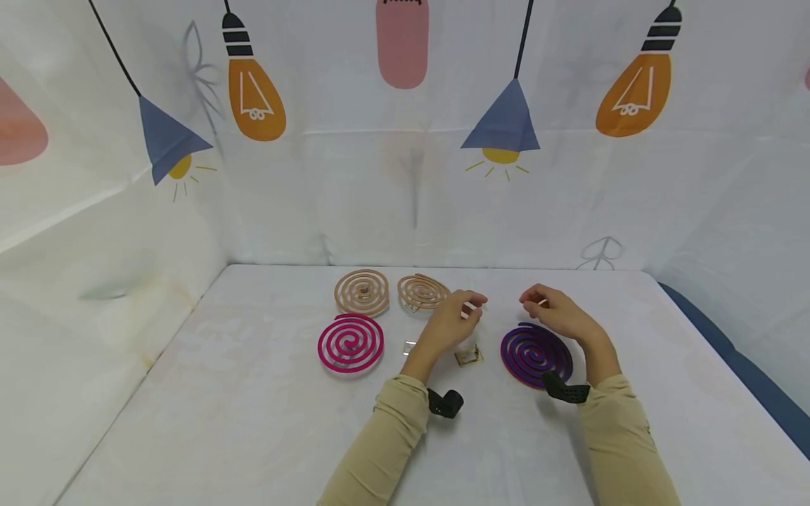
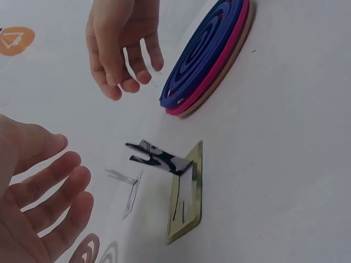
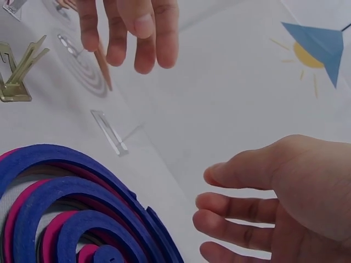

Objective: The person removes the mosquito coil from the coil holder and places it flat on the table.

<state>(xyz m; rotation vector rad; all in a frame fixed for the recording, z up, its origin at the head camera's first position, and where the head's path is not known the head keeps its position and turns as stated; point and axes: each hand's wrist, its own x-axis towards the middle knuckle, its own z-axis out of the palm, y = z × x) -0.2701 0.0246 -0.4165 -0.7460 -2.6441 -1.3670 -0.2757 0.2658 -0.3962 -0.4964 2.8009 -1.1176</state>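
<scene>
My left hand (image 1: 448, 325) hovers above the table with its fingers loosely bent and nothing in them. Across from it, my right hand (image 1: 560, 315) is raised just beyond a stack of mosquito coils (image 1: 536, 355), also holding nothing. In the left wrist view the stack shows a blue coil on top, then pink, then tan. Between the hands and nearer the front lies a gold-coloured metal coil stand (image 1: 469, 357), its forked prong bent up. A thin silver stand (image 3: 104, 127) lies farther back in the right wrist view.
Left of my left hand are a pink coil (image 1: 350, 343) and two tan coils, one at the back left (image 1: 362, 292) and one beside it (image 1: 422, 290). Another silver stand (image 1: 410, 348) is partly hidden by my left wrist. A printed white cloth (image 1: 354, 197) rises behind the table.
</scene>
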